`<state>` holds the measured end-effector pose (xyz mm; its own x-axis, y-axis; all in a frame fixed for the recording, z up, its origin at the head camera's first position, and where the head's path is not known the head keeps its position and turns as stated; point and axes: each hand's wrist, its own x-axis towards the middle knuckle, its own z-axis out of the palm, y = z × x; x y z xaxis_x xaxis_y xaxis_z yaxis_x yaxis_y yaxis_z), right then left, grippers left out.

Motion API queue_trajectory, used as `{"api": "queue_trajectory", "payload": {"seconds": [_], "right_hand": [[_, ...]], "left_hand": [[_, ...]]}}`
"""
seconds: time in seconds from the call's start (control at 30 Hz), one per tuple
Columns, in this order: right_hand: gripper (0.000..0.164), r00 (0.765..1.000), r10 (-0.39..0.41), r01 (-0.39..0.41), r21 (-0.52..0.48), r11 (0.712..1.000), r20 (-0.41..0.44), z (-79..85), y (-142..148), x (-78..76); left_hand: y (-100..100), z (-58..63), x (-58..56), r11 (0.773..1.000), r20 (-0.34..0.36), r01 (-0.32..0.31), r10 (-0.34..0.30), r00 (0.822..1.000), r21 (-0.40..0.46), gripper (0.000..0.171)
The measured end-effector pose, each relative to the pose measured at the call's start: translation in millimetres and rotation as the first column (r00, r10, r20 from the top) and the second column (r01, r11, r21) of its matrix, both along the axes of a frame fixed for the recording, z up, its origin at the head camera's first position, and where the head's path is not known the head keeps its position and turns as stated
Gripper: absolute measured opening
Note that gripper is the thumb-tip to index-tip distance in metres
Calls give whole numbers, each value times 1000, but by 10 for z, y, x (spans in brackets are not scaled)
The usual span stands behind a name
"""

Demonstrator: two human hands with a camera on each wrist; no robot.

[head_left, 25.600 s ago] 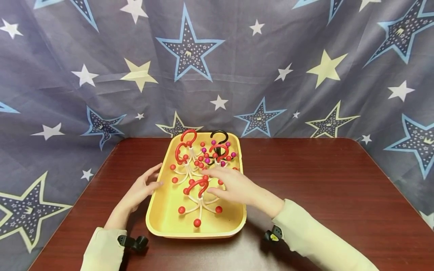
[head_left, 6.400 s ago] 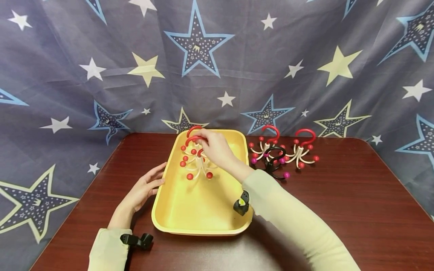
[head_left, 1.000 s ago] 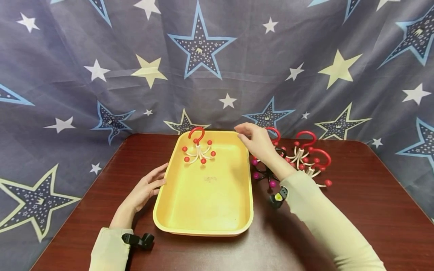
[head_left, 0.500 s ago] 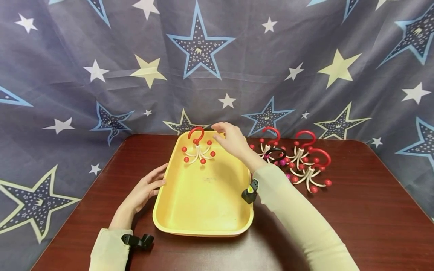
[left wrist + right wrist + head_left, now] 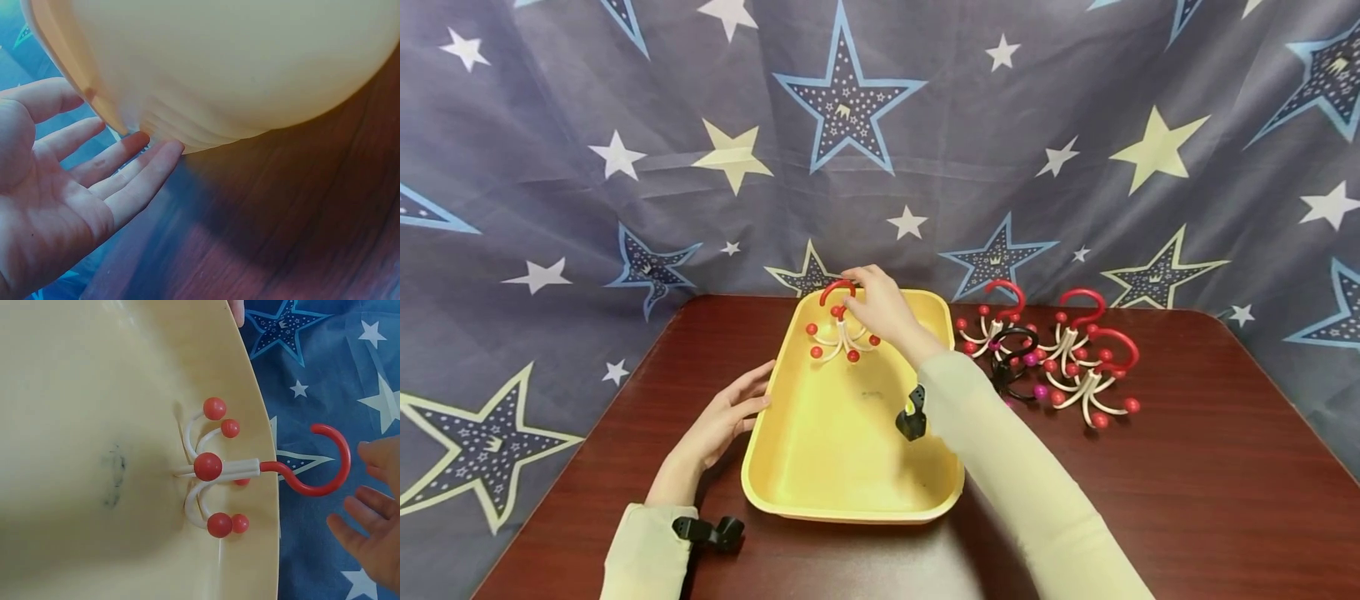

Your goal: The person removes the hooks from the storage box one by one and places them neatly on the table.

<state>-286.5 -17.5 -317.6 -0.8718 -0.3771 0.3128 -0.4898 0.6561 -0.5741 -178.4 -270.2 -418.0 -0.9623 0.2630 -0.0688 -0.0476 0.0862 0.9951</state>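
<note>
One octopus-style hook hanger stands in the far left part of the yellow tray. It has a red curved hook on top and white arms tipped with red balls. My right hand hovers by its hook; in the right wrist view a small gap shows between the fingertips and the red hook. My left hand rests against the tray's left side. Its fingers are extended, fingertips at the outer wall, thumb near the rim.
Right of the tray, several more hangers stand close together on the dark wooden table. A black hanger with purple balls is among red-and-white ones like the front right hanger. A star-patterned cloth hangs behind the table.
Over the longer span, all but one hanger left the tray for the table at right. In the last second my right hand moved left from those hangers to the remaining one. My left hand stayed put.
</note>
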Motion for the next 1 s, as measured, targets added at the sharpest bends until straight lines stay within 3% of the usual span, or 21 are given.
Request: {"api": "queue_trajectory", "payload": {"seconds": [0.4, 0.57, 1.0], "right_hand": [[39, 1000, 23, -21, 107, 994, -15, -106, -89, -118], [30, 998, 30, -26, 72, 997, -64, -106, -100, -115], [20, 999, -12, 11, -6, 1000, -53, -130, -84, -107]], "left_hand": [[-4, -17, 4, 1000, 0, 0, 0, 1000, -3, 61], [-5, -2, 11, 1000, -3, -10, 10, 1000, -6, 61], [10, 6, 18, 1000, 8, -20, 20, 1000, -4, 60]]}}
